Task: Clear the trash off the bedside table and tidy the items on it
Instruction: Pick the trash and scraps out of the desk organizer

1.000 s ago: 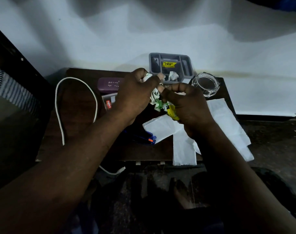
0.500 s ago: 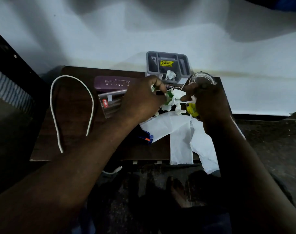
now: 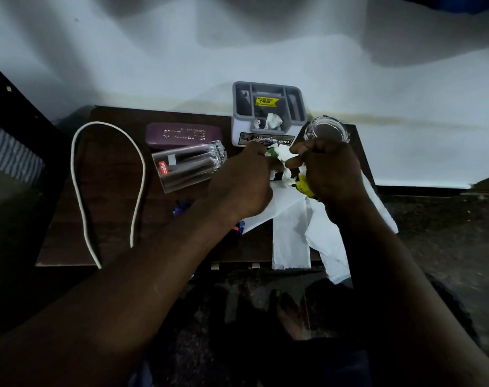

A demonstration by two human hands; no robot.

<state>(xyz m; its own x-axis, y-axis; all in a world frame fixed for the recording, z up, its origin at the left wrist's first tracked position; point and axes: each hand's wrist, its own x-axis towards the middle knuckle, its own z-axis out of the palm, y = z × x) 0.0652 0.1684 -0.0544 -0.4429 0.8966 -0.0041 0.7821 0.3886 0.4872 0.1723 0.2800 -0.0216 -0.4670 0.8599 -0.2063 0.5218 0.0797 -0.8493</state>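
Both hands work mid-gather at the dark wooden counter [image 3: 112,196]: my left hand [image 3: 241,182] pinches crumpled white-and-green wrapper scraps [image 3: 282,160], my right hand [image 3: 331,174] clutches more with a yellow scrap [image 3: 304,185], so next I judge bundling into the white tissue sheet [image 3: 290,233].

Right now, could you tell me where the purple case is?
The purple case lies at the table's back edge, left of the grey organiser, just behind the clear Cello pack.
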